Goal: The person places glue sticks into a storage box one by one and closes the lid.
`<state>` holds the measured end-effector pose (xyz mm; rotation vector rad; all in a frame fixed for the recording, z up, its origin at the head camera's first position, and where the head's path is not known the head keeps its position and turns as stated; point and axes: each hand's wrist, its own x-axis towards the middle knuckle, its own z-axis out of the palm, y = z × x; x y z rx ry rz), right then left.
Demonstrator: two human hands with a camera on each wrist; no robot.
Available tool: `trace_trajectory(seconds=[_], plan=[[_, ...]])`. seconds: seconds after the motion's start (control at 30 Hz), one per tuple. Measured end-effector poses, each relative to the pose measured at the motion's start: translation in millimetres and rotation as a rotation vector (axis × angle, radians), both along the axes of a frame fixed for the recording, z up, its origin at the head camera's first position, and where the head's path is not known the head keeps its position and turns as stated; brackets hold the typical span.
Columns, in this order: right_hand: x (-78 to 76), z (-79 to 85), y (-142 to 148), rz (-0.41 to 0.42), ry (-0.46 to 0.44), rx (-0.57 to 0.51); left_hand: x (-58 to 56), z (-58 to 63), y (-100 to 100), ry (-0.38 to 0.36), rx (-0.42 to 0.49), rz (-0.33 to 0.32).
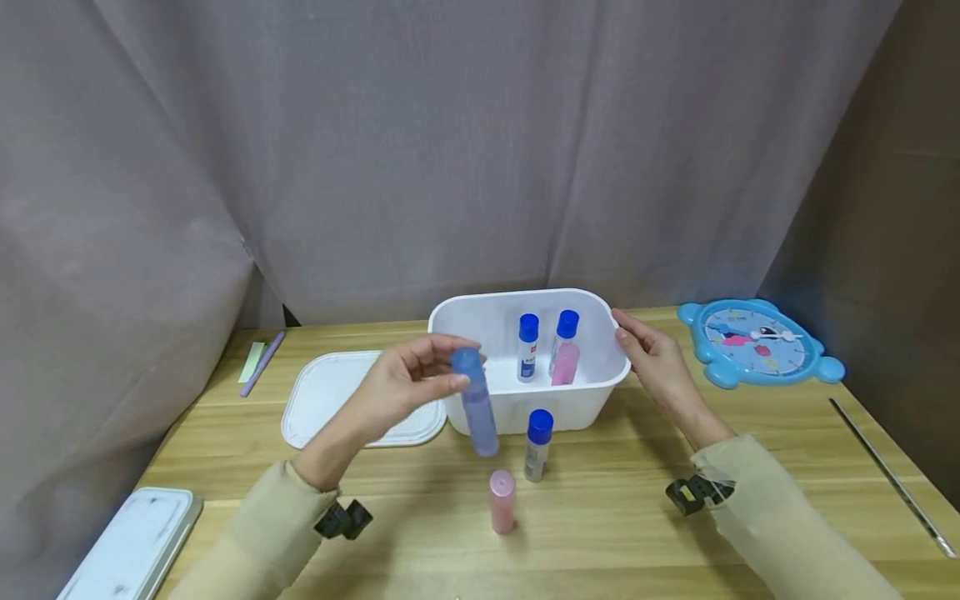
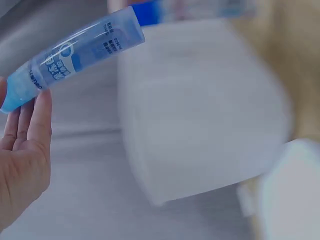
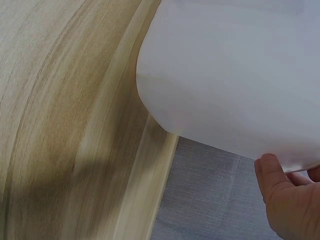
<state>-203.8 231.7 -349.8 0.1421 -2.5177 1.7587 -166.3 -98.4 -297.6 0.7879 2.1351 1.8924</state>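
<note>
Apparently mid-loading, the left hand [image 1: 408, 379] pinches a blue glue tube [image 1: 479, 412] below frame centre, the right hand [image 1: 660, 360] holds the white bin [image 1: 581, 407] by its rim, with a lift over it probably needed next.

Smooth plastic bin [image 1: 577, 407] (wood-grained table [image 1: 600, 533])

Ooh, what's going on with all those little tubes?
A person is holding a blue tube by its cap end in their left hand, near the white box. Their right hand grips the box's rim. Inside are two blue-capped tubes and a pink tube. Another blue-capped tube and another pink tube stand on the table in front.
</note>
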Motion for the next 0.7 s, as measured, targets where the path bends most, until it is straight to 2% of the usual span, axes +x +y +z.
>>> trace_trajectory(seconds=[0.1,0.2,0.3,0.43,0.57,0.7], plan=[[-0.4,1.2,0.9,-0.007,-0.011,0.010,-13.2,23.6,3.0,0.048,0.050,0.053],[-0.7,1.3,1.4,-0.012,-0.021,0.015,-29.2,30.8,13.5,0.064,0.096,0.092],[-0.4,0.9,2.3,-0.017,-0.022,0.007,-45.3,20.5,31.3,0.037,0.098,0.115],[-0.2,0.9,2.1,-0.014,-0.019,0.001,-61.0,-7.1,56.5,-0.012,0.049,0.110],[0.3,0.7,0.0,-0.005,-0.020,-0.005,-68.4,-28.3,72.8,-0.062,-0.042,0.086],[0.7,1.6,0.0,-0.016,-0.016,0.004,-71.7,-33.3,81.5,-0.074,-0.148,0.066]])
